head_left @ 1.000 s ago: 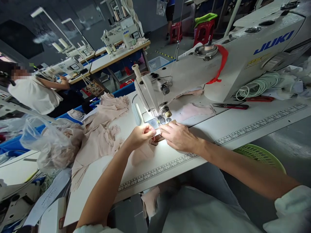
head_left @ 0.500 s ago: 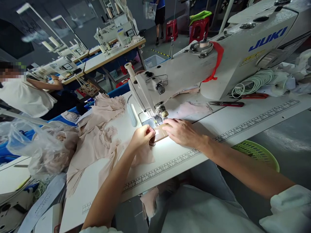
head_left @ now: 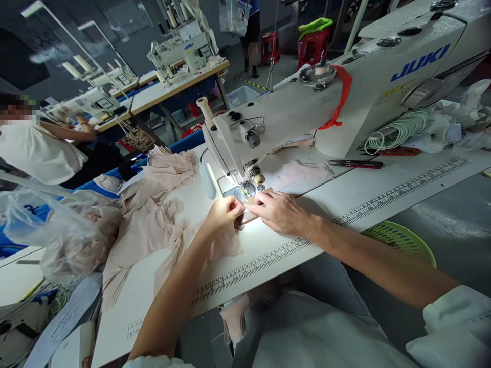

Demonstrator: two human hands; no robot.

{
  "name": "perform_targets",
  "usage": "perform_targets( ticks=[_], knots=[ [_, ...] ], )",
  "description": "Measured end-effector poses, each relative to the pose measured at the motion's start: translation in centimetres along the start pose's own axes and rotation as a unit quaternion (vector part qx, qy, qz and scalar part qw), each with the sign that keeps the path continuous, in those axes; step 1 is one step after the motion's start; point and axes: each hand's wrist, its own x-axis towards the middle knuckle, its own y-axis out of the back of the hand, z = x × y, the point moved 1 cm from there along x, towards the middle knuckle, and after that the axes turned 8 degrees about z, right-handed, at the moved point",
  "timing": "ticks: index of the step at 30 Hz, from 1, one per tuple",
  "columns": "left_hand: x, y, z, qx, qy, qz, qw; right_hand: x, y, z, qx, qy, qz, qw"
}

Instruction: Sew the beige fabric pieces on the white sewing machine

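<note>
Under the lit head of a white sewing machine (head_left: 230, 145), both my hands work close together at the needle area. My left hand (head_left: 225, 210) is closed, thumb and index finger pinching the edge of a small beige fabric piece (head_left: 264, 196). My right hand (head_left: 282, 210) has its fingers drawn together on the same piece from the right, partly covering it. A brown flat edge (head_left: 246, 220) shows beneath the fingers. The presser foot (head_left: 245, 190) is just beyond the fingertips. A heap of beige fabric pieces (head_left: 153, 220) spreads beside my left forearm.
Thread snips (head_left: 356, 163) and a coil of pale cord (head_left: 399, 132) lie at the right. A printed ruler (head_left: 261, 259) runs along the table's front. A plastic bag (head_left: 76, 235) sits left; a green basket (head_left: 401, 240) is below. A co-worker (head_left: 42, 148) sits at the far left.
My right hand has shifted slightly left, closer to my left hand, and its fingers are more curled over the fabric piece. My left hand stays nearly in place.
</note>
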Motion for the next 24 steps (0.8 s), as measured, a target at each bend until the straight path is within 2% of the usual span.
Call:
perform_targets(
  ticks=[4,7,9,11,13,15,20,24],
  knots=[
    [0.3,0.2,-0.1,0.023,-0.006,-0.013,1.000,0.1,-0.3,-0.4,-0.014,0.017,0.010,1.000],
    [0.1,0.4,0.2,0.129,-0.040,0.016,0.991,0.2,-0.5,-0.8,-0.029,0.031,0.009,0.999],
    [-0.7,0.5,0.7,0.227,-0.116,0.070,0.964,0.3,-0.7,-0.9,-0.038,0.037,0.005,0.999],
    [-1.9,0.2,1.0,0.293,-0.225,0.108,0.923,0.4,-0.8,-1.0,-0.038,0.036,-0.003,0.999],
    [-3.4,-0.4,0.9,0.311,-0.325,0.114,0.886,0.4,-0.8,-1.0,-0.033,0.030,-0.011,0.999],
    [-4.8,-1.2,0.3,0.308,-0.380,0.115,0.865,0.5,-0.8,-1.0,-0.027,0.026,-0.015,0.999],
    [-6.0,-2.5,-1.3,0.309,-0.395,0.116,0.858,0.4,-0.5,-1.0,-0.017,0.022,-0.014,1.000],
    [-5.6,-2.7,-1.1,0.323,-0.402,0.116,0.849,0.5,-0.2,-0.1,-0.006,-0.011,0.010,1.000]
  ],
)
